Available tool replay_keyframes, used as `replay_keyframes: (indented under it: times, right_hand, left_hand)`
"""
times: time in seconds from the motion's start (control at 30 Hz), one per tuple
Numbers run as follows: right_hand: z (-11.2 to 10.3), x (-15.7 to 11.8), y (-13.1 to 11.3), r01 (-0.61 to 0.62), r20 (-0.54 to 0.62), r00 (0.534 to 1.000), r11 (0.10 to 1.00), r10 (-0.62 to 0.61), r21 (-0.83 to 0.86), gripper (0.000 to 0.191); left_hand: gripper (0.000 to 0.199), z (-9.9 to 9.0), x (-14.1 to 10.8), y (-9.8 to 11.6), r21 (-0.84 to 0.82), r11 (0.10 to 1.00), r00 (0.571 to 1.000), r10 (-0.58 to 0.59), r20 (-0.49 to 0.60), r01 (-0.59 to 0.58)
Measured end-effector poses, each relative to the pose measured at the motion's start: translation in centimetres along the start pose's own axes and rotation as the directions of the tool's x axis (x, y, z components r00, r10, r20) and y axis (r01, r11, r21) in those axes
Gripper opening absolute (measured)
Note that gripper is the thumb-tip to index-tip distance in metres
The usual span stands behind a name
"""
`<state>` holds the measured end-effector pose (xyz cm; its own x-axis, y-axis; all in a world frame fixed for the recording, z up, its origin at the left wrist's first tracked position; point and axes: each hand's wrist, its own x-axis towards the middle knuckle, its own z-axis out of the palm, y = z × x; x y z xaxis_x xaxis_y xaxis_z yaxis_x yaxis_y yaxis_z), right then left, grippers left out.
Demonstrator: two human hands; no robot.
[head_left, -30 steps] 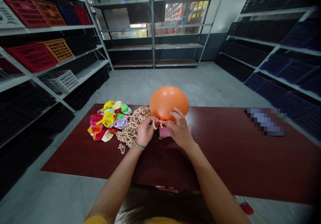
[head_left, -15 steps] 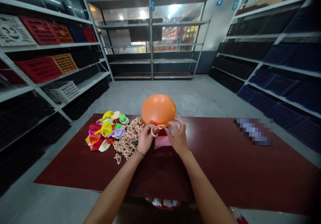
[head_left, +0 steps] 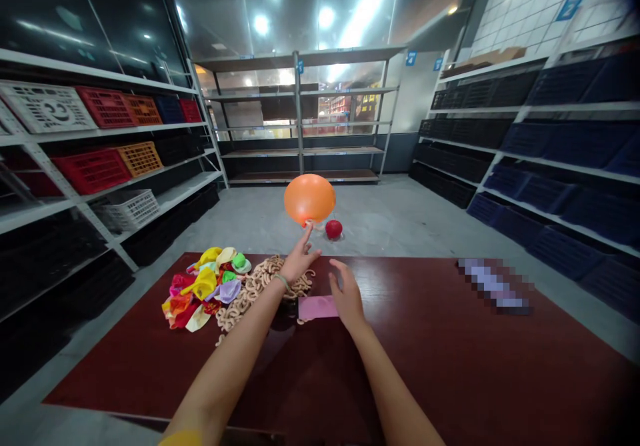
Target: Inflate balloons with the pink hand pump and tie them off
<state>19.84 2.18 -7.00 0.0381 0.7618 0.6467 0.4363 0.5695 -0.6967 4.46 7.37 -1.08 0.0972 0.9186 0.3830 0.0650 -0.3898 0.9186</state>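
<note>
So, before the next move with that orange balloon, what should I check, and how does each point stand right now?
1. Orange balloon blown up: ok, it looks round and full.
2. Left hand has a hold on it: cannot tell; a fingertip overlaps the balloon's neck, but a grip isn't clear.
3. Neck closed off: cannot tell, too small and partly covered.
4. Right hand free: ok; thumb and fingers stand apart beside the pink item, with nothing seen between them.
5. Limp balloons on the table: ok, heaped next to the curled tan pieces.
</note>
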Motion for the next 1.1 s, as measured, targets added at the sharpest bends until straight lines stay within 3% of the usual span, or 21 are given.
replay_keyframes:
  times: [0.07,0.23,0.37,0.53,0.63,0.83,0.9,1.0,1.1]
  right_hand:
    - [0.0,0.0,0.1,-0.002,-0.009,1.0,1.0,0.002,-0.008,0.031]
    - [-0.2,0.1,-0.2,0.01,-0.009,1.0,0.999,-0.01,-0.036,0.026]
    - [-0.3,0.0,-0.8,0.053,0.169,0.985,0.991,-0.032,-0.121,0.019]
    - [-0.4,-0.6,-1.8,0.189,0.542,0.839,0.911,0.044,-0.366,0.024]
    - [-0.7,-0.8,-2.3,0.252,0.639,0.765,0.877,0.077,-0.408,0.031]
    - [-0.7,-1.2,-2.5,0.344,0.719,0.693,0.852,0.052,-0.394,0.044]
    - [-0.5,-1.2,-2.6,0.351,0.721,0.691,0.846,0.056,-0.402,0.044]
    - [-0.1,-1.2,-2.8,0.353,0.71,0.703,0.85,0.035,-0.391,0.048]
    - [0.5,-1.4,-3.3,0.341,0.674,0.739,0.864,-0.002,-0.37,0.055]
  left_hand:
    - [0.07,0.1,0.5,0.1,0.005,0.999,0.999,-0.035,0.032,0.035]
    - [0.041,-0.5,-0.8,-0.2,0.012,0.999,0.996,-0.049,-0.069,0.05]
    - [0.033,-2.3,-2.7,0.0,-0.064,0.991,0.976,-0.129,-0.176,0.119]
    - [0.029,-5.2,-6.3,0.0,-0.074,0.985,0.951,-0.169,-0.259,0.155]
    - [0.028,-7.0,-8.9,-0.7,0.007,0.985,0.945,-0.161,-0.286,0.17]
    - [0.027,-10.6,-13.6,-2.0,0.116,0.964,0.892,-0.17,-0.419,0.239]
    - [0.026,-12.1,-14.6,-2.1,0.163,0.955,0.86,-0.139,-0.492,0.248]
    - [0.022,-14.8,-15.4,-1.9,0.365,0.898,0.813,0.013,-0.582,0.247]
    - [0.022,-17.5,-15.6,-2.0,0.65,0.715,0.842,0.164,-0.515,0.258]
